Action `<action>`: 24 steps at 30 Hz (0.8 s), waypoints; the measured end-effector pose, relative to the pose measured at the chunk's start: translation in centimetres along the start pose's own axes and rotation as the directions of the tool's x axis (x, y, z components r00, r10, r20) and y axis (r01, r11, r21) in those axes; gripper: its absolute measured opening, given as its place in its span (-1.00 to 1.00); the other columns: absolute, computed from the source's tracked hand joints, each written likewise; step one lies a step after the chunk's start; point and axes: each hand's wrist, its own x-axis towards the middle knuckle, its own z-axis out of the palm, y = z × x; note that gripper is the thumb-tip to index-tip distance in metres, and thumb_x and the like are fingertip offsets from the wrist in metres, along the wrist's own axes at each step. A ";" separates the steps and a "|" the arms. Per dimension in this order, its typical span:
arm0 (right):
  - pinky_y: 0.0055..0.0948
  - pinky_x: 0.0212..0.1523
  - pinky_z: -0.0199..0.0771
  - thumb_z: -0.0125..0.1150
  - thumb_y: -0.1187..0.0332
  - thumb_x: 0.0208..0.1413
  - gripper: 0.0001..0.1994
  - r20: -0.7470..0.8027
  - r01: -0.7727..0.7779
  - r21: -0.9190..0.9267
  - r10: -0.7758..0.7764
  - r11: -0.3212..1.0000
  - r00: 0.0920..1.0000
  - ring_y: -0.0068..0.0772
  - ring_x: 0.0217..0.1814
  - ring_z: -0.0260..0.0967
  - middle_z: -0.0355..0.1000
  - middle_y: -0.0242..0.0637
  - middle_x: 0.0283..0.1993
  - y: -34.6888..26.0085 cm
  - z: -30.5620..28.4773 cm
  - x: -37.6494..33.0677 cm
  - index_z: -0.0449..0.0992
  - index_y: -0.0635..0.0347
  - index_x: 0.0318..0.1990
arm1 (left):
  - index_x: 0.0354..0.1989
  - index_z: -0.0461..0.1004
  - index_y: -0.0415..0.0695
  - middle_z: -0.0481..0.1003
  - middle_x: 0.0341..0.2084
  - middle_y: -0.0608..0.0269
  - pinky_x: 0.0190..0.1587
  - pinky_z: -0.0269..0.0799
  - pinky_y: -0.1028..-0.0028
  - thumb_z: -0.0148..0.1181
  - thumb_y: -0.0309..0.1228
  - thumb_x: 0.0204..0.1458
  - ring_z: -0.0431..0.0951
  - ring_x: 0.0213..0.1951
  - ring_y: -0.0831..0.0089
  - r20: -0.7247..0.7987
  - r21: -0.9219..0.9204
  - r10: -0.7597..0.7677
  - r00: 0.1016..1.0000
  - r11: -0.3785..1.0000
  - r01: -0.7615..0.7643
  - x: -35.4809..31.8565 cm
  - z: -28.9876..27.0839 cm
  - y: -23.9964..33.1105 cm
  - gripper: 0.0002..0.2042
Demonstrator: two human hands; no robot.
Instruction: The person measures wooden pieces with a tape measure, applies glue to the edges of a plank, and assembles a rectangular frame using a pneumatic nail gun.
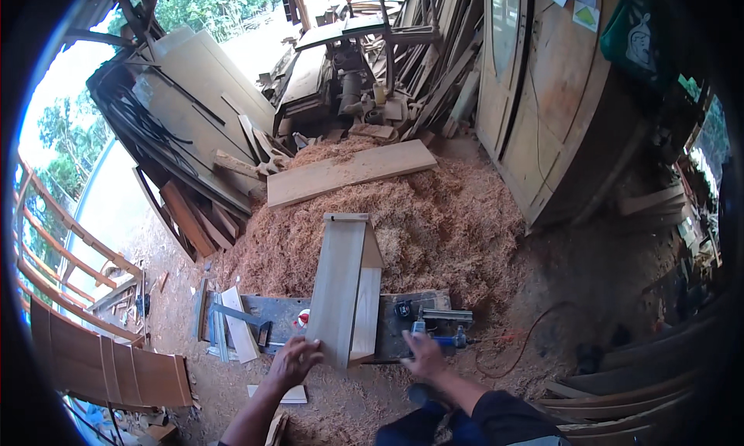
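Far left: curved wooden slats [108, 368] and a reddish railing [62, 260] border the workshop floor. Left of centre: a low dark table [283, 313] carries a pale short board [239, 322], a grey metal square [240, 316] and a small red-and-white object [303, 317] that is too small to identify. Lower centre-left: the left hand [293, 361] has its fingers spread open and rests against the lower left edge of the wooden panel assembly [345, 287], without closing around it. Centre: the panel assembly, two pale boards joined along their length with a short crosspiece at the far end, stands tilted on the table and extends away from the person toward the sawdust heap [418, 229]. Beyond the heap lies a long plank [349, 173] in front of stacked timber [194, 120] and a woodworking machine [349, 66]. Right of centre: the right hand [425, 354] closes loosely on the blue power tool [440, 331] lying on the table just beside the panel assembly; an orange cord [511, 345] runs from it across the floor. Far right: a tall wooden door [542, 97] leans upright.
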 end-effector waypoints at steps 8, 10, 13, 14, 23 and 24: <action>-0.04 -0.01 0.55 0.47 0.20 -0.01 -0.25 -0.434 0.128 0.315 0.023 0.940 0.900 0.23 0.05 0.46 0.32 0.20 0.20 -18.4 1.4 6.4 0.27 0.01 0.37 | 0.37 0.13 -0.22 0.53 -0.22 0.06 -0.16 0.58 0.34 0.42 -0.39 0.00 0.58 -0.18 0.33 0.301 -0.817 -0.213 0.929 0.445 0.367 5.5 0.7 -2.5 -0.23; -0.05 -0.06 0.57 0.49 0.34 -0.03 -0.31 -0.513 0.124 0.292 0.046 0.948 0.857 0.21 -0.05 0.50 0.37 0.13 0.10 -20.8 2.0 8.9 0.34 0.01 0.31 | 0.34 0.22 -0.24 0.54 -0.22 0.11 -0.10 0.51 0.41 0.31 -0.25 0.12 0.59 -0.16 0.37 0.370 -0.634 -0.305 0.877 0.607 0.479 8.1 -0.6 -4.8 -0.35; -0.07 -0.13 0.57 0.50 0.32 0.00 -0.38 -0.512 0.003 0.232 0.119 0.973 0.851 0.19 -0.06 0.50 0.41 0.06 0.00 -19.5 4.0 7.5 0.37 0.02 0.24 | 0.30 0.30 -0.26 0.56 -0.25 0.10 -0.14 0.47 0.37 0.19 -0.19 0.21 0.58 -0.22 0.37 0.472 -0.398 -0.515 0.716 0.600 0.694 8.4 -0.3 1.5 -0.44; -0.09 -0.18 0.58 0.50 0.29 0.02 -0.44 -0.542 0.007 0.243 0.129 0.970 0.830 0.16 -0.06 0.50 0.44 0.02 -0.07 -20.8 4.6 7.4 0.40 0.04 0.19 | 0.24 0.37 -0.28 0.58 -0.24 0.06 -0.14 0.47 0.35 0.14 -0.12 0.24 0.58 -0.23 0.36 0.382 -0.441 -0.371 0.846 0.731 0.520 6.6 1.1 -1.8 -0.46; -0.04 -0.20 0.58 0.51 0.22 0.00 -0.46 -0.572 -0.092 0.111 0.140 0.989 0.808 0.15 -0.13 0.49 0.44 -0.01 -0.10 -23.2 4.5 7.2 0.43 0.07 0.13 | 0.08 0.45 -0.35 0.58 -0.13 0.01 -0.10 0.52 0.33 0.14 0.09 0.22 0.60 -0.16 0.31 0.447 -0.768 -0.341 0.827 0.327 0.550 5.4 3.1 -2.9 -0.37; -0.04 -0.20 0.58 0.51 0.22 0.00 -0.46 -0.571 -0.100 0.113 0.147 0.989 0.808 0.15 -0.13 0.49 0.44 -0.01 -0.10 -23.3 4.5 7.1 0.43 0.07 0.13 | 0.07 0.45 -0.36 0.58 -0.16 0.02 -0.13 0.53 0.35 0.16 0.04 0.23 0.60 -0.18 0.31 0.406 -0.770 -0.376 0.833 0.350 0.534 5.0 3.4 -2.4 -0.40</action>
